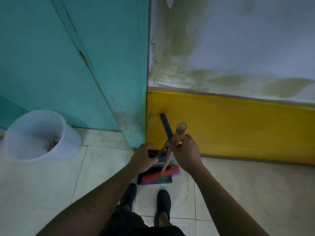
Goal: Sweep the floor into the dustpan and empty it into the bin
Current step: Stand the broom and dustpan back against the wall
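- The dark blue plastic dustpan (pixel 167 181) sits flat on the floor at the foot of the wall corner, just ahead of the person's feet; its long dark handle (pixel 165 126) leans up towards the wall.
- The broom (pixel 160 174), with a red head, purple and green bristles and a pale wooden stick, rests its head on the dustpan; the stick crosses the dustpan handle.
- The right hand (pixel 185 154) grips the broom stick near its top, fingers curled round it.
- The left hand (pixel 143 156) is beside the thin lower part of the dustpan handle, fingers bent; I cannot tell whether it holds anything.
- The white round plastic bin (pixel 68 132) stands well to the left against the teal wall (pixel 51 57), with some debris inside.
- Dark shoes (pixel 163 200) stand on the pale tiled floor (pixel 51 181).
- A yellow band (pixel 238 130) runs along the base of the stained white wall (pixel 238 40).
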